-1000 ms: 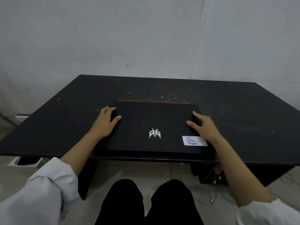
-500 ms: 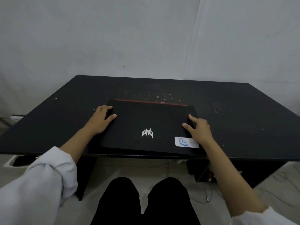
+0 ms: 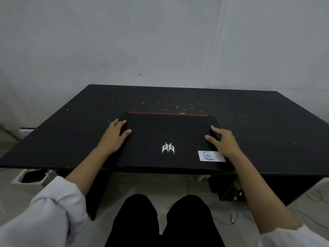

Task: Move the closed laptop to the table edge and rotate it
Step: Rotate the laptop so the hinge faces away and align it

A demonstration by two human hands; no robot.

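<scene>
nearest the camera, two knees in black trousers sit under the near edge, with white sleeves pushed up on bare forearms. the matte black surface is a flat rectangular slab, dusty and speckled with pale crumbs. the closed laptop lies flat on it, a thin black rectangle with rounded corners, its front edge lined up with the near edge of the surface. its long axis runs left to right; the red hinge strip faces away from the person, and the silver logo reads upright toward them. a white sticker with a blue round mark sits on the lid just under the heel of the right hand. the right hand grips the laptop's right edge, thumb on the lid, fingers spread and curled over the side. the left hand clamps the left edge the same way, thumb on the lid and fingers over the rim near the far corner. beyond the fingers lie the crumbs, then bare surface, then a plain pale grey wall. cables trail on the tiled floor under the right side.
</scene>
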